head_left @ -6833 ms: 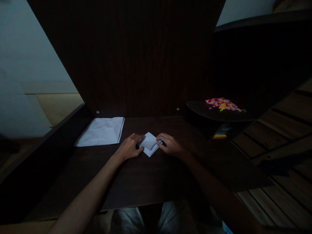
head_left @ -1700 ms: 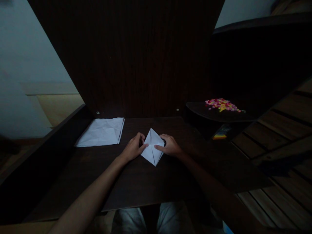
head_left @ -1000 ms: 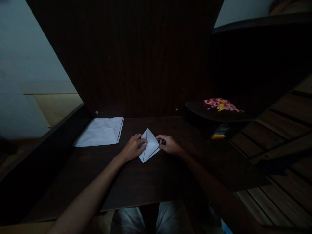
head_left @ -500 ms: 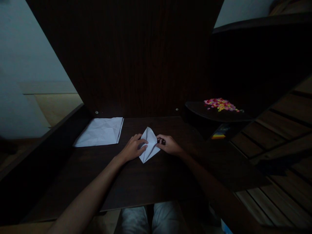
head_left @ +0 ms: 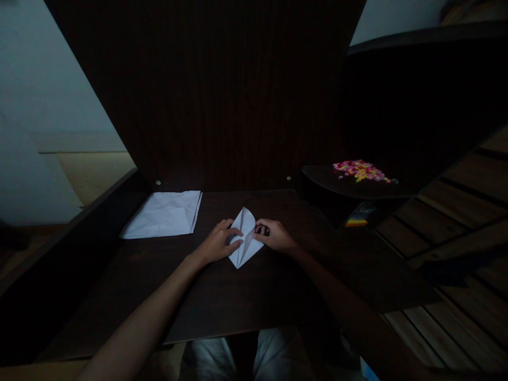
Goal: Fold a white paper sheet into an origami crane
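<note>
A small white sheet of folded paper (head_left: 245,244), diamond-shaped with creases, lies on the dark wooden desk (head_left: 222,296) in the middle of the head view. My left hand (head_left: 220,241) rests on its left side, thumb and fingers over the paper, holding it against the desk. On the right side, my right hand (head_left: 277,236) pinches the paper's flap between thumb and curled fingers. That flap is lifted and curves inward toward the centre line. The fingertips under the flap are partly hidden.
A stack of creased white paper sheets (head_left: 164,214) lies at the desk's back left. On a small rounded shelf (head_left: 317,174) at right sits a heap of colourful small pieces (head_left: 363,171). A dark panel (head_left: 222,95) rises behind; a raised side board (head_left: 79,233) borders the left.
My right hand has drawn the right flap of the paper inward, so it curls over toward the middle. The paper has shifted slightly right and toward me, and my left hand has moved slightly right.
</note>
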`<act>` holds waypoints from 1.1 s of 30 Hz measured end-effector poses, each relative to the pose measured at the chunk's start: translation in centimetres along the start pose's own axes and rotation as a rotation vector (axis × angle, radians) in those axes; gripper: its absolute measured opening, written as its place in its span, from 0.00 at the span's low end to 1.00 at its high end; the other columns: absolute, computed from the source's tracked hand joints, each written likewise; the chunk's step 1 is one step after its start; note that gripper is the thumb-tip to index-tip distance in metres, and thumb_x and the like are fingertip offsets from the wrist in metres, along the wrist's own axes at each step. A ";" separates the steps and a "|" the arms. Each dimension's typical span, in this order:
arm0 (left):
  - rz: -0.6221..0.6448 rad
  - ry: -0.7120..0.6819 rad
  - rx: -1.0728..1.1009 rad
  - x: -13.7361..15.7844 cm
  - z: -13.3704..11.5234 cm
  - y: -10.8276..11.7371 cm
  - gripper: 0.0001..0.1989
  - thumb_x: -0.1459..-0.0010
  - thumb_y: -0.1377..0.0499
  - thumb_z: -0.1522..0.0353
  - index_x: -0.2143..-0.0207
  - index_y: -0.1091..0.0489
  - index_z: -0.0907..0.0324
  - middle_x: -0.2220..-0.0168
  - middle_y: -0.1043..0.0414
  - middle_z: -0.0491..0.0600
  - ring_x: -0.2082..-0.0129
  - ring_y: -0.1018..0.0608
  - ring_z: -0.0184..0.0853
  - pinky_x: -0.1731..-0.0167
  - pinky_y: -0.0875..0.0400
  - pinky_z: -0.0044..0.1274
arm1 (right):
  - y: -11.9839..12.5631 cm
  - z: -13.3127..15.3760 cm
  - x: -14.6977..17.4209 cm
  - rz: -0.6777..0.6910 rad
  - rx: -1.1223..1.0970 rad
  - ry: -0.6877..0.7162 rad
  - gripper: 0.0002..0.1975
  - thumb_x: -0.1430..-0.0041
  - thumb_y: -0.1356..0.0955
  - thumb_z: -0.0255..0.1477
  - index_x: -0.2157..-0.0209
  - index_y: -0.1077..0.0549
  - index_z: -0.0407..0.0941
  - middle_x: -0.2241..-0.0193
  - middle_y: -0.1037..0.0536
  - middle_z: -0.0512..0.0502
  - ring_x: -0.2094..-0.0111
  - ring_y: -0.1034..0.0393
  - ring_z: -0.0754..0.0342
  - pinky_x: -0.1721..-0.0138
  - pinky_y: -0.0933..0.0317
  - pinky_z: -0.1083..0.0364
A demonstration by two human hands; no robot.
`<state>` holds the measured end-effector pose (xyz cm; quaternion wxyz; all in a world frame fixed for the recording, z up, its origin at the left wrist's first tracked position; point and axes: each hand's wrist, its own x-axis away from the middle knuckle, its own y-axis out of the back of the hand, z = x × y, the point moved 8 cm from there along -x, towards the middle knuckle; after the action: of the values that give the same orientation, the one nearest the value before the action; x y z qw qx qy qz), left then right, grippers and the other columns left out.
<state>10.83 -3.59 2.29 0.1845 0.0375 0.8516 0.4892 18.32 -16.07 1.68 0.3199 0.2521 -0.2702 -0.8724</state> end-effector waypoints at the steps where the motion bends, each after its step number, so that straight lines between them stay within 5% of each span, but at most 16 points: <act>1: 0.002 -0.002 0.010 0.0 -0.1 0.0 0.12 0.43 0.45 0.64 0.59 0.28 0.57 0.58 0.35 0.52 0.53 0.31 0.40 0.47 0.39 0.35 | 0.0 0.0 0.0 -0.002 0.005 0.002 0.07 0.51 0.30 0.27 0.68 0.28 0.41 0.73 0.27 0.50 0.75 0.37 0.60 0.74 0.43 0.60; 12: -0.025 -0.017 0.133 0.0 -0.5 0.4 0.09 0.44 0.45 0.65 0.61 0.30 0.56 0.52 0.38 0.51 0.52 0.31 0.39 0.50 0.37 0.30 | 0.2 0.2 0.1 -0.027 0.032 0.005 0.06 0.52 0.30 0.27 0.69 0.28 0.42 0.74 0.28 0.50 0.75 0.37 0.60 0.73 0.43 0.60; 21: -0.083 0.002 0.180 0.0 -0.6 1.1 0.09 0.46 0.45 0.70 0.61 0.37 0.59 0.60 0.37 0.49 0.65 0.31 0.33 0.64 0.34 0.25 | 0.2 0.3 0.0 -0.021 0.023 0.018 0.07 0.53 0.30 0.24 0.68 0.27 0.41 0.73 0.28 0.50 0.74 0.37 0.59 0.73 0.43 0.60; 33: -0.105 -0.004 0.159 0.0 -0.4 1.1 0.16 0.47 0.42 0.70 0.55 0.36 0.58 0.47 0.42 0.53 0.50 0.32 0.39 0.54 0.32 0.28 | 0.3 0.2 0.0 -0.056 0.056 0.013 0.04 0.52 0.31 0.23 0.70 0.27 0.41 0.73 0.28 0.49 0.76 0.37 0.60 0.73 0.42 0.60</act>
<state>10.52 -3.38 3.39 0.2083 0.0084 0.8882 0.4096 18.30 -16.16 2.01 0.2901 0.2742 -0.2851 -0.8714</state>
